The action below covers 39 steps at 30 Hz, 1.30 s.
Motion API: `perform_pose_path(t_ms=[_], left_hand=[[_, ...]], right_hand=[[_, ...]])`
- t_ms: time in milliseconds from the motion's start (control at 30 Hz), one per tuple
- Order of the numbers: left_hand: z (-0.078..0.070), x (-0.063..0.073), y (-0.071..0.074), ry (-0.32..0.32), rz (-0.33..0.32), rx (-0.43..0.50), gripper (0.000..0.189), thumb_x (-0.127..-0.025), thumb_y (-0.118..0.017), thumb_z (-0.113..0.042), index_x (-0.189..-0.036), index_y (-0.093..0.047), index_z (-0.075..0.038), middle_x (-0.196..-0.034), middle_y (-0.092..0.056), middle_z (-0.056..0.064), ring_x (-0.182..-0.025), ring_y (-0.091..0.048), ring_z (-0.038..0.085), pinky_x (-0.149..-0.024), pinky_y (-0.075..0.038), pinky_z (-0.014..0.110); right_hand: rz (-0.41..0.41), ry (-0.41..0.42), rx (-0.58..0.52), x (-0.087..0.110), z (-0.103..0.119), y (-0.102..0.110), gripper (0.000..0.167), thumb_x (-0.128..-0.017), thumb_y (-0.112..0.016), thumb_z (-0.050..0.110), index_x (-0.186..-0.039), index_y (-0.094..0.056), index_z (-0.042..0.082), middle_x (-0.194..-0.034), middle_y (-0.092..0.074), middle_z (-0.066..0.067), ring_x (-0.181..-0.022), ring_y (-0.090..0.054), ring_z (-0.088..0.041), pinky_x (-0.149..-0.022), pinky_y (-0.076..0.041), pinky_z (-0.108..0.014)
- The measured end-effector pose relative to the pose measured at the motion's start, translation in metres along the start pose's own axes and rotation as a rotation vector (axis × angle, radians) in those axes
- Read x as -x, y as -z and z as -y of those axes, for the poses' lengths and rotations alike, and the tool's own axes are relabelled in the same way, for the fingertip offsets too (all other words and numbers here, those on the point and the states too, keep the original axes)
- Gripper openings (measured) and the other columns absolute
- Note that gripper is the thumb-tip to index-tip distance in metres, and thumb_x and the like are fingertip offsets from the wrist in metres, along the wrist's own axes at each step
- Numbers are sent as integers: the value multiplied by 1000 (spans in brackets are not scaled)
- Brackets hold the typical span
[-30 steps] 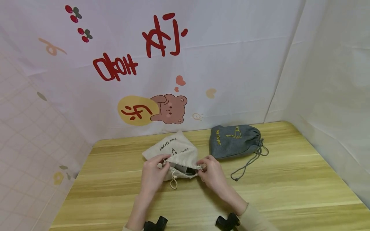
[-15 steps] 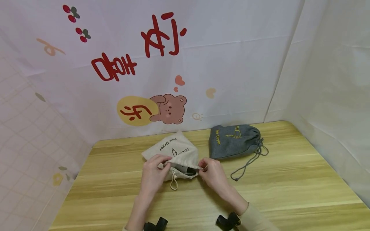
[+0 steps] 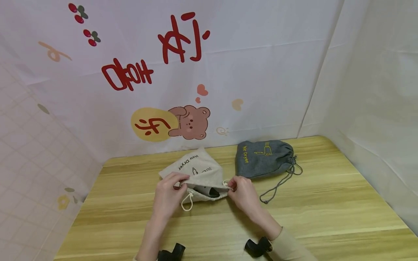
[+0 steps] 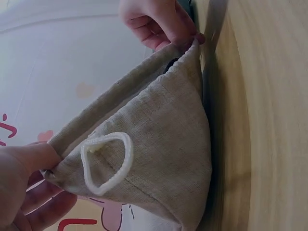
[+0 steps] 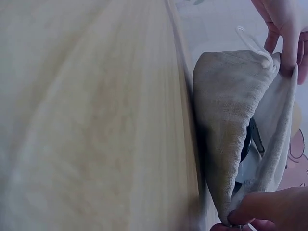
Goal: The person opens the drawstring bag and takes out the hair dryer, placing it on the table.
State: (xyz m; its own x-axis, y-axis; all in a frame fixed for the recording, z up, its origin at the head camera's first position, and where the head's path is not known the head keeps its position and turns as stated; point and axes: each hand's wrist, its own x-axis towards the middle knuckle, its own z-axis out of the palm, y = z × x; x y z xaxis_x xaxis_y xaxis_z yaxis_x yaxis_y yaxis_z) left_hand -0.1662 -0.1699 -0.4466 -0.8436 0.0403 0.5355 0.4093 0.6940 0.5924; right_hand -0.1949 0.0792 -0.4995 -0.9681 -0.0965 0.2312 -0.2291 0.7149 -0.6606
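Note:
A beige drawstring bag (image 3: 191, 163) printed "Hair Dryer" lies on the table with its mouth facing me. My left hand (image 3: 168, 194) pinches the left corner of the mouth between thumb and finger. At the opposite corner, my right hand (image 3: 243, 194) pinches the rim. Between them the mouth gapes, and part of a white and black object (image 3: 213, 192) shows inside; the cloth hides the rest. A pale cord loop (image 4: 107, 163) dangles near the left corner in the left wrist view. Dark and light parts of the same object (image 5: 250, 144) are visible through the opening in the right wrist view.
A grey drawstring bag (image 3: 261, 159), also printed "Hair Dryer", lies at the back right with its cord trailing forward. The wood-grain table (image 3: 121, 203) meets a white printed curtain (image 3: 261, 72) behind and at both sides.
Both hands have drawn slightly apart, the left one moving left, and the beige bag's mouth is stretched wider. The cord loop has shifted left with it. The grey bag stays put.

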Motion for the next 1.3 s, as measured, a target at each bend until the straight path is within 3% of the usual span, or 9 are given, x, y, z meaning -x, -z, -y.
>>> perform_pose_path(t_ms=[200,333,567,667,733,867,967,1133,1300], left_hand=[[4,-1,6,-59,-3,-47,32,-77,-77,17,-100,-81,-5,-96,-80,6,-83,-75,19,-68,-64,27],[5,-1,7,-89,-38,-86,31,-77,-78,16,-98,-82,-7,-94,-79,5,-80,-73,16,-67,-64,30],[4,1,7,-64,-96,10,24,-80,-76,10,-93,-85,-8,-88,-79,2,-76,-70,8,-61,-63,25],[4,1,7,-74,-96,-14,24,-79,-77,11,-93,-85,-8,-88,-79,2,-76,-69,8,-61,-63,27],[4,0,7,-124,-88,-80,26,-76,-80,11,-93,-84,-8,-90,-79,3,-77,-71,11,-62,-62,27],[7,-3,9,-294,-75,-204,34,-68,-86,13,-95,-84,-8,-93,-80,3,-83,-74,18,-64,-58,27],[10,-4,13,-371,-75,-233,37,-66,-88,14,-96,-84,-8,-94,-79,3,-88,-75,21,-67,-58,28],[12,-4,17,-353,-78,-255,36,-67,-89,14,-96,-83,-7,-93,-79,4,-89,-75,21,-71,-61,33],[13,-3,18,-280,-61,-225,35,-70,-87,14,-97,-84,-7,-95,-79,5,-81,-74,17,-66,-61,30]], right_hand=[[-12,-24,4,-3,-1,5,18,-75,-73,-9,-79,-72,9,-71,-70,0,-64,-59,-7,-58,-48,-21],[46,-29,-24,-3,-1,4,18,-77,-72,-8,-83,-73,9,-74,-72,0,-65,-62,-7,-57,-49,-20],[94,50,-61,-2,0,-3,20,-78,-73,-9,-84,-74,10,-77,-75,-1,-67,-65,-6,-60,-52,-19],[88,52,-45,-2,-1,-4,20,-77,-73,-9,-82,-73,10,-75,-73,1,-67,-62,-6,-61,-50,-20],[91,44,-22,-1,-1,-3,20,-76,-74,-9,-80,-72,11,-72,-70,2,-67,-58,-6,-61,-48,-21],[101,37,35,1,-2,0,22,-73,-74,-9,-78,-69,12,-70,-65,3,-67,-53,-8,-61,-45,-23],[104,29,45,1,-1,4,22,-73,-74,-9,-78,-69,12,-70,-66,3,-66,-53,-8,-61,-46,-24],[102,12,27,0,3,8,21,-74,-74,-9,-79,-71,12,-70,-68,4,-66,-55,-7,-62,-47,-24],[141,18,23,0,4,9,19,-77,-76,-6,-79,-74,12,-72,-71,4,-66,-59,-5,-62,-50,-23]])
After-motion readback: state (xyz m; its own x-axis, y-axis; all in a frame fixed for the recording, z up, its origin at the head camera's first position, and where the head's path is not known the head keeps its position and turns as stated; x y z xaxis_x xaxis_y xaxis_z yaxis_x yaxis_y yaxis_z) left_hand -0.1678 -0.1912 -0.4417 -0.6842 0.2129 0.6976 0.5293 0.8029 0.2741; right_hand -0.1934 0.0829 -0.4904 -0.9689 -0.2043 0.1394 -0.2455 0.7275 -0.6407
